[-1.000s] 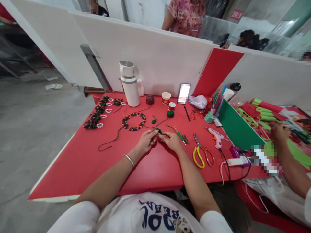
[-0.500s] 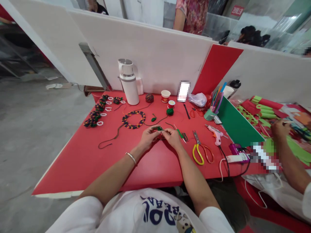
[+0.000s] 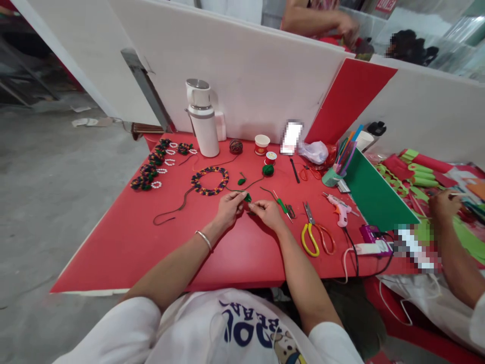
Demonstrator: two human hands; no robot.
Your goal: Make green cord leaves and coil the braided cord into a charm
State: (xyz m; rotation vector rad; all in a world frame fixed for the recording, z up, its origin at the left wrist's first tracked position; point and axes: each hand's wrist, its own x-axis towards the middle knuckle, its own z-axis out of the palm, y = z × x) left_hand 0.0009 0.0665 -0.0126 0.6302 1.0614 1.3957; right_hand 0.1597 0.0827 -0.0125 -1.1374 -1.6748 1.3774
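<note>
Low over the red table point(image 3: 182, 258), my left hand point(image 3: 229, 210) pinches a small green yarn piece point(image 3: 247, 197) between thumb and fingers. Close by on the right, my right hand point(image 3: 270, 215) has its fingertips pressed together. Whatever is between them is too small to make out. Beyond my hands lie a ball of green yarn point(image 3: 268, 170), a small green knitted piece point(image 3: 241, 181) and a ring of multicoloured crochet point(image 3: 209, 181). A green-handled crochet hook point(image 3: 282, 205) rests right of my right hand.
Scissors point(image 3: 310, 235) and a pink glue gun point(image 3: 341, 208) lie to the right. A white flask point(image 3: 204, 126) stands before the white partition point(image 3: 235, 76). Crocheted pieces with beads point(image 3: 146, 174) line the left edge. A co-worker's hand point(image 3: 443, 207) is beyond the green divider point(image 3: 379, 192).
My hands have drawn slightly apart, and the green yarn piece now shows above my left fingertips. The view has shifted a little. Another person's arm has appeared behind the partition.
</note>
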